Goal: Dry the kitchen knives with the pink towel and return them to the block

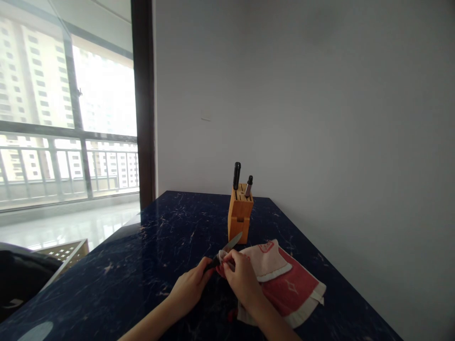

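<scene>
My left hand (190, 286) is closed round the dark handle of a small knife (227, 248), whose blade points up and away toward the knife block. My right hand (241, 277) pinches a fold of the red and cream cloth (284, 284) against the blade near the handle. The cloth lies spread on the dark marble table (159, 246) to the right of my hands. Just behind the blade tip stands a wooden knife block (240, 215) with two dark-handled knives standing in its slots.
A plain grey wall runs along the table's right and far sides. At the left are a large window, a dark frame post (144, 104) and a balcony railing. A dark object (21, 274) and a wooden slatted piece (67, 253) sit beyond the table's left edge.
</scene>
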Tool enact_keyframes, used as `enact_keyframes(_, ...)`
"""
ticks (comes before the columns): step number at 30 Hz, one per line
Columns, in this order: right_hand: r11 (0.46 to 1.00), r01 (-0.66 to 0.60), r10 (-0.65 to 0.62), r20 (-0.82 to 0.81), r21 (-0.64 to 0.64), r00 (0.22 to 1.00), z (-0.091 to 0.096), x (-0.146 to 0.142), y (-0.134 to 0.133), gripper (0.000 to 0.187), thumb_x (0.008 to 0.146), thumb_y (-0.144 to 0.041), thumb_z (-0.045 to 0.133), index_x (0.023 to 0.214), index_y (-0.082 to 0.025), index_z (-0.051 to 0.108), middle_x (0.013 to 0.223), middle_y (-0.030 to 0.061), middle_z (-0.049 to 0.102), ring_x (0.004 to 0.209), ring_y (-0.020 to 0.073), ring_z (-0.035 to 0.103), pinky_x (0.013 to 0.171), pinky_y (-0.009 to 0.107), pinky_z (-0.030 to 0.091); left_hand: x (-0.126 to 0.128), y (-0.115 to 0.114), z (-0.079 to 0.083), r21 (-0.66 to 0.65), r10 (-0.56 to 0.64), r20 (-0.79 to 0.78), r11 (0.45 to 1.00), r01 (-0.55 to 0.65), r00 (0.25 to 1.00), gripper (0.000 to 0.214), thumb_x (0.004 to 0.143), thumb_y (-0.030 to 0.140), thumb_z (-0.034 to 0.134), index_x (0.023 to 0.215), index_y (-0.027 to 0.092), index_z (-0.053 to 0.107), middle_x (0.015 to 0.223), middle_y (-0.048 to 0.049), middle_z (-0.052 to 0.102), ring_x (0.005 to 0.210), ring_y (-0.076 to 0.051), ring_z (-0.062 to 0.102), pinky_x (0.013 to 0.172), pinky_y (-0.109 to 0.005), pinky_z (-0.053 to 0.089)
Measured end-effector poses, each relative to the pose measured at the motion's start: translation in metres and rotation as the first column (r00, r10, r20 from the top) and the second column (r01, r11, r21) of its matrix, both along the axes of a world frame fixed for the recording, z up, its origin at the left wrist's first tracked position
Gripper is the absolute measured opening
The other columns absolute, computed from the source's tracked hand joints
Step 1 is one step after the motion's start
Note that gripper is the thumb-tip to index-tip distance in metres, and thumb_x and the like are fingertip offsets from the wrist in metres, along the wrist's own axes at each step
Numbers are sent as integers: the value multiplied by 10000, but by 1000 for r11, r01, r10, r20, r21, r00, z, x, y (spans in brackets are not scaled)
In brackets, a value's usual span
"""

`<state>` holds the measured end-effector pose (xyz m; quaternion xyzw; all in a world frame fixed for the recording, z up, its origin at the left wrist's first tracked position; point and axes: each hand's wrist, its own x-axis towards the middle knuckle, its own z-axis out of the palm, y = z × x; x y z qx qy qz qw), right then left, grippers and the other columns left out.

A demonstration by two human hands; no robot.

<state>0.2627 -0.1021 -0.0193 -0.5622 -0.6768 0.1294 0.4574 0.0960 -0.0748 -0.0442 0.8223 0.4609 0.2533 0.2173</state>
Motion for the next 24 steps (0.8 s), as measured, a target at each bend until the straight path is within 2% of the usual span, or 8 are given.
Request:
enact_keyframes(9, 989, 103, -83, -170, 110, 982, 17, 24, 10, 70, 761, -207, 444, 788, -210, 508, 681, 6, 622, 671, 163, 596, 649, 270, 426, 2, -2, 2, 22, 7, -55, 1000, -5, 998, 246, 896, 347, 283, 1089, 265, 412, 987, -2, 650, 903, -146, 612, 747, -198, 413)
enact_keyframes(12, 991, 63, -39, -202, 117, 979, 16, 23, 10, 79, 774, -230, 446, 803, -209, 516, 662, 0, 621, 652, 157, 599, 646, 268, 434, 2, -4, 4, 32, -8, -76, 999, 10, 997, 238, 896, 344, 291, 1082, 270, 419, 1015, -2, 645, 932, -151, 604, 760, -203, 410)
enact_keyframes(16, 998, -39, 50, -252, 50, 966, 5, 9, 7, 85, 782, -254, 458, 775, -210, 530, 688, 12, 640, 644, 165, 614, 616, 271, 457, 2, -6, 7, 46, -36, -83, 998, 40, 996, 234, 897, 354, 293, 1070, 275, 430, 1028, 4, 642, 944, -158, 601, 763, -214, 409)
enact_keyframes(19, 997, -63, 69, -226, 36, 972, -1, 1, 5, 65, 763, -244, 486, 770, -216, 544, 741, 23, 654, 683, 179, 624, 604, 278, 468, 2, -6, 8, 47, -45, -84, 998, 49, 995, 228, 897, 349, 293, 1057, 273, 436, 1008, 7, 646, 922, -157, 607, 748, -213, 409)
enact_keyframes(24, 997, 47, -38, -145, 56, 989, 4, 7, 8, 75, 766, -211, 458, 735, -222, 526, 718, 22, 643, 714, 184, 617, 651, 295, 463, 2, -7, 8, 34, -41, -91, 998, 44, 995, 225, 898, 340, 286, 1051, 277, 439, 996, 14, 649, 920, -151, 607, 750, -208, 408)
